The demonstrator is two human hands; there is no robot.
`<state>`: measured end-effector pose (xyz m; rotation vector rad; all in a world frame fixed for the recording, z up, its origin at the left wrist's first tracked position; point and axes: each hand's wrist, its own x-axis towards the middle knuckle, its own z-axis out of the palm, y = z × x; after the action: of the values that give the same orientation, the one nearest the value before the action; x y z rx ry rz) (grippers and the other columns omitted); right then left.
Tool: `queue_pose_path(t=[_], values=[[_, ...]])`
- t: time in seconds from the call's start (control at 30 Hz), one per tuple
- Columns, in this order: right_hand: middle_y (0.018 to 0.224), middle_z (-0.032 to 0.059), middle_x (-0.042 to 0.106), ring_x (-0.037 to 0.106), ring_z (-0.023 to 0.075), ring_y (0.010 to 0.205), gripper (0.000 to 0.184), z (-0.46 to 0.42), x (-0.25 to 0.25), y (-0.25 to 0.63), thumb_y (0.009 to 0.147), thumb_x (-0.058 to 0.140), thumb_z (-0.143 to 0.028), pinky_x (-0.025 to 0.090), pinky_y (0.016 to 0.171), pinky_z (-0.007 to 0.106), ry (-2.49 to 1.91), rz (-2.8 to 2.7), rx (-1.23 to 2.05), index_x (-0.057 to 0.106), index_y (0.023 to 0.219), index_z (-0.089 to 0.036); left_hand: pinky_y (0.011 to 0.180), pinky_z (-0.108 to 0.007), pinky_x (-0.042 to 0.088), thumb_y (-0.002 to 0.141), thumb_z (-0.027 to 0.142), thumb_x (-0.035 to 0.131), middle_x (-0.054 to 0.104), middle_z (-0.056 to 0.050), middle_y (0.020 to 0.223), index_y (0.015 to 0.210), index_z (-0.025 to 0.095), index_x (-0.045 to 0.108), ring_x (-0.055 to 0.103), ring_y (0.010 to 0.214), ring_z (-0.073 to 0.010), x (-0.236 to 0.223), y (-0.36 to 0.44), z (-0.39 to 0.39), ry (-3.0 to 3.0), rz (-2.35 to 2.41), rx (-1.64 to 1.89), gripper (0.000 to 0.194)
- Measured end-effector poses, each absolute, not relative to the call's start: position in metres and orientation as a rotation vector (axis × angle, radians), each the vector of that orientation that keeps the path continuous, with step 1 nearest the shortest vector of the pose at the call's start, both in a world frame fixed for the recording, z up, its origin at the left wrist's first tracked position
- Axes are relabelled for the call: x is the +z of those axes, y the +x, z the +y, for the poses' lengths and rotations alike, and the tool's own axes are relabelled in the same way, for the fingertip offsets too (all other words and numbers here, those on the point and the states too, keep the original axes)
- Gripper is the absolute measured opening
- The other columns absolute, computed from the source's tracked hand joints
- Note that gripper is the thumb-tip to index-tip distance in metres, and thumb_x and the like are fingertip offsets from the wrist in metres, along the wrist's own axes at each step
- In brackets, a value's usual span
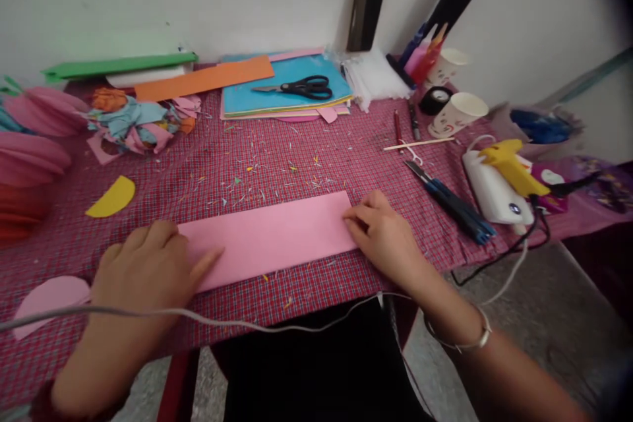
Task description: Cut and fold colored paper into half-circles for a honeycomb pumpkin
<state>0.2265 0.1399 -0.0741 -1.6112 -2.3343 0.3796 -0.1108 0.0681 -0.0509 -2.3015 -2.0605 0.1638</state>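
Note:
A folded strip of pink paper (277, 234) lies flat near the front edge of the table. My left hand (143, 270) covers its left end, thumb laid across the paper and the other fingers bent over the edge. At the opposite end, my right hand (378, 234) pinches the right edge between thumb and fingertips. The paper's left corners are hidden under my left hand. Close to my left wrist is a rounded pink paper piece (52, 300). A yellow half-round paper piece (113, 198) rests beyond that hand.
Black scissors (306, 87) lie on stacked coloured paper (247, 95). A box cutter (450, 201) and a yellow glue gun (512, 161) on a white power bank (497, 188) are at right. A white cable (237, 323) crosses in front. Paper scraps (136, 125) sit at back left.

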Motion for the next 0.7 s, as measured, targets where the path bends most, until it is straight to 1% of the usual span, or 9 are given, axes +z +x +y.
queue_pose_path(t=[0.1,0.17,0.2,0.27,0.3,0.4,0.47,0.57,0.7], values=[[0.094,0.0084,0.063,0.057,0.02,0.085,0.02,0.145,-0.067,0.222,0.091,0.051,-0.018,0.039,0.071,0.031,-1.47,-2.568,0.123,0.069,0.083,-0.016,0.068,-0.049,0.047,0.092,0.05,0.039,0.057,-0.014,0.088,0.08,0.018,0.063,0.055,0.087,-0.0355,-0.044,-0.097,0.077,-2.127,-1.835,0.414,0.042],[0.09,0.0089,0.065,0.058,0.0217,0.085,0.02,0.149,-0.062,0.219,0.091,0.049,-0.014,0.038,0.074,0.034,-1.32,-2.746,-0.051,0.067,0.082,-0.014,0.077,-0.048,0.046,0.094,0.036,0.041,0.061,-0.016,0.105,0.104,0.014,0.064,0.056,0.097,-0.0351,-0.045,-0.09,0.079,-2.219,-1.695,0.334,0.033],[0.088,0.0093,0.065,0.058,0.0221,0.084,0.02,0.151,-0.06,0.217,0.091,0.048,-0.013,0.038,0.074,0.035,-1.256,-2.822,-0.109,0.067,0.084,-0.013,0.085,-0.049,0.045,0.095,0.027,0.039,0.06,-0.016,0.118,0.119,0.015,0.06,0.055,0.107,-0.0348,-0.048,-0.086,0.08,-2.287,-1.619,0.271,0.034],[0.088,0.0108,0.067,0.06,0.0222,0.081,0.02,0.154,-0.055,0.213,0.091,0.047,-0.01,0.039,0.075,0.035,-1.185,-2.936,-0.163,0.067,0.087,-0.011,0.1,-0.051,0.036,0.094,0.012,0.033,0.051,-0.013,0.139,0.139,0.022,0.047,0.047,0.126,-0.0321,-0.054,-0.08,0.08,-2.456,-1.435,0.175,0.048],[0.089,0.0117,0.067,0.061,0.0223,0.081,0.02,0.154,-0.052,0.212,0.09,0.047,-0.009,0.04,0.075,0.035,-1.176,-2.975,-0.172,0.067,0.088,-0.01,0.104,-0.051,0.032,0.093,0.008,0.032,0.047,-0.01,0.145,0.142,0.027,0.043,0.043,0.131,-0.0306,-0.058,-0.077,0.081,-2.544,-1.34,0.16,0.053],[0.095,0.0151,0.069,0.065,0.0235,0.085,0.021,0.152,-0.046,0.207,0.09,0.047,-0.008,0.043,0.078,0.035,-1.22,-3.047,-0.158,0.068,0.091,-0.009,0.109,-0.049,0.027,0.094,0.009,0.035,0.042,-0.004,0.151,0.144,0.038,0.037,0.039,0.136,-0.0276,-0.067,-0.075,0.083,-2.729,-1.156,0.166,0.058],[0.097,0.0169,0.07,0.066,0.0241,0.087,0.021,0.15,-0.043,0.205,0.089,0.048,-0.007,0.045,0.08,0.034,-1.259,-3.06,-0.161,0.069,0.094,-0.009,0.11,-0.047,0.025,0.095,0.012,0.037,0.042,-0.003,0.151,0.145,0.04,0.035,0.037,0.138,-0.0252,-0.068,-0.076,0.088,-2.794,-1.095,0.145,0.057],[0.095,0.0173,0.071,0.068,0.0238,0.087,0.021,0.15,-0.042,0.202,0.087,0.05,-0.006,0.048,0.079,0.033,-1.281,-3.05,-0.217,0.069,0.094,-0.008,0.113,-0.042,0.023,0.097,0.014,0.037,0.043,-0.002,0.151,0.143,0.034,0.039,0.035,0.139,-0.0206,-0.064,-0.076,0.094,-2.917,-0.988,0.109,0.051],[0.094,0.0181,0.072,0.07,0.023,0.088,0.022,0.15,-0.04,0.2,0.087,0.05,-0.006,0.05,0.079,0.03,-1.327,-3.037,-0.267,0.071,0.093,-0.009,0.103,-0.029,0.037,0.096,0.013,0.036,0.055,-0.007,0.139,0.129,0.023,0.056,0.052,0.123,-0.0167,-0.058,-0.057,0.097,-3.039,-1.13,-0.001,0.04]])
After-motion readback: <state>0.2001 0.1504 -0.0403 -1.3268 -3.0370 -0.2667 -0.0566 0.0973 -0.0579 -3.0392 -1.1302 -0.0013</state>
